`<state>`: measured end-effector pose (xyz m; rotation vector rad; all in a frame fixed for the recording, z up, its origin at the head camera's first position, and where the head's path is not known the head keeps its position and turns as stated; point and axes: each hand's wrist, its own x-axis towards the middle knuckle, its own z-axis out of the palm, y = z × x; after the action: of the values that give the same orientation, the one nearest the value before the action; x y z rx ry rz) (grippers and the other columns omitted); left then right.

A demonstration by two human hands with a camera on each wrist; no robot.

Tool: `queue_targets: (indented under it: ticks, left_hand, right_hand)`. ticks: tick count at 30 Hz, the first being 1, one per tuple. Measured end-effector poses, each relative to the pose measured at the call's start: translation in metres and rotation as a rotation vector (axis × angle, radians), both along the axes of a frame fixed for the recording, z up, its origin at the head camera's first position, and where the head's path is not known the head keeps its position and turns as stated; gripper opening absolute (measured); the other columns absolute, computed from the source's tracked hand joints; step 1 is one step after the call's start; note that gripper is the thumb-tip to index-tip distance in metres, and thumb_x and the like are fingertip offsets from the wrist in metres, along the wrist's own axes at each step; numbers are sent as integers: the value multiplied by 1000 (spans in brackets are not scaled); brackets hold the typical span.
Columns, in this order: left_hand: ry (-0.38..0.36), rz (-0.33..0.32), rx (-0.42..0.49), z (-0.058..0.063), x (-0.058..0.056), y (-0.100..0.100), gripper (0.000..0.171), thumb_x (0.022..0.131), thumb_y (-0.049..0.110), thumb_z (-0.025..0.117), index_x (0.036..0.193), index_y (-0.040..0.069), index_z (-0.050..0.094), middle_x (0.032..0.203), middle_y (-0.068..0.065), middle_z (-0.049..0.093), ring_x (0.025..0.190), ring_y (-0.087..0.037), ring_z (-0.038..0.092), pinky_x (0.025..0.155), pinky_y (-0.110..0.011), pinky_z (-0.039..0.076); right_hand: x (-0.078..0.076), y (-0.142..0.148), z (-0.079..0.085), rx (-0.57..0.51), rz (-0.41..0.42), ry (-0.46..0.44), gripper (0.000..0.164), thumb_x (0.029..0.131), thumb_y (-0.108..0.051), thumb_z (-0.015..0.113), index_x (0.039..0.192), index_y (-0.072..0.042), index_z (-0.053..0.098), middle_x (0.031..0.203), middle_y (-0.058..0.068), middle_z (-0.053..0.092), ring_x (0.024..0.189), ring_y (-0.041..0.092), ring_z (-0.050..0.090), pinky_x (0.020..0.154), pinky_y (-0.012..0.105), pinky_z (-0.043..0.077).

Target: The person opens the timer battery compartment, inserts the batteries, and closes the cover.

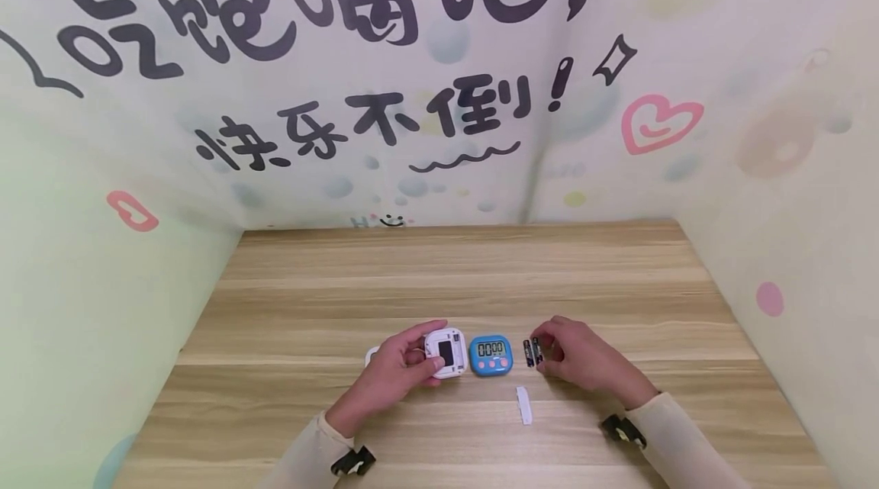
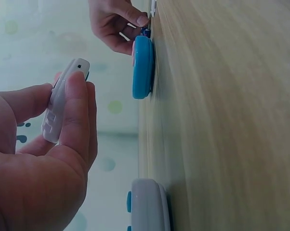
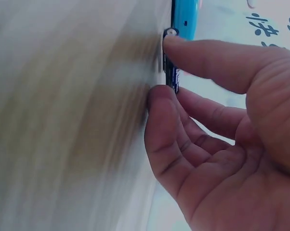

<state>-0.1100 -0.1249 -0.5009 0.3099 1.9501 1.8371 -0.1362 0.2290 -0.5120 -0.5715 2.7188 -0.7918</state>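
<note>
Plainly enough on my feed, the person's left hand [image 1: 393, 376] has its fingers [image 2: 75, 113] clamped on a white device [image 1: 447, 352], thumb on one side and fingers on the other, and the left wrist view shows me it is lifted clear of the desk [image 1: 343, 283]. From the head camera I see a dark rectangular panel [image 1: 447, 354] set in the face turned up toward me. Across from it, the right hand [image 1: 580, 355] has its fingers bent, and they pinch the right-hand battery [image 1: 538, 352] near its two ends; the left-hand battery [image 1: 528, 353] lies just beside it. Between the white device and the two batteries, a blue timer [image 1: 491, 355] lies face up on the desk, its display [image 1: 491, 349] reading zeros above three pink buttons [image 1: 492, 364]. Nearer the person, and apart from the batteries, I find a slim white strip [image 1: 524, 405] on the wood. Mostly hidden by the left hand in the head view is a second white unit [image 2: 147, 207], which the left wrist view shows resting on the desk, blue buttons [image 2: 129, 201] showing. Pale sleeves [image 1: 305, 458] cover both arms, with black straps [image 1: 353, 461] at the cuffs.
</note>
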Motion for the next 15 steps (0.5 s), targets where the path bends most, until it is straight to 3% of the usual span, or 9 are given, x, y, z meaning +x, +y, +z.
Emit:
queue_targets:
  ticks: [6, 15]
  left_hand:
    - [-6, -6, 11, -1, -1, 1, 63, 101, 3, 69, 159, 7, 46, 134, -26, 60, 106, -21, 73, 84, -41, 68]
    - [-32, -9, 20, 0, -2, 6, 63, 101, 6, 71, 159, 7, 45, 136, -26, 60, 108, -24, 73, 84, -37, 68]
  right_hand:
    - [-1, 4, 5, -64, -18, -28, 46, 89, -18, 87, 129, -6, 69, 96, -6, 67, 85, 9, 60, 72, 24, 56]
    - [-3, -4, 12, -160, 101, 149, 45, 90, -19, 85, 131, -5, 69, 103, -4, 69, 87, 5, 64, 71, 24, 58]
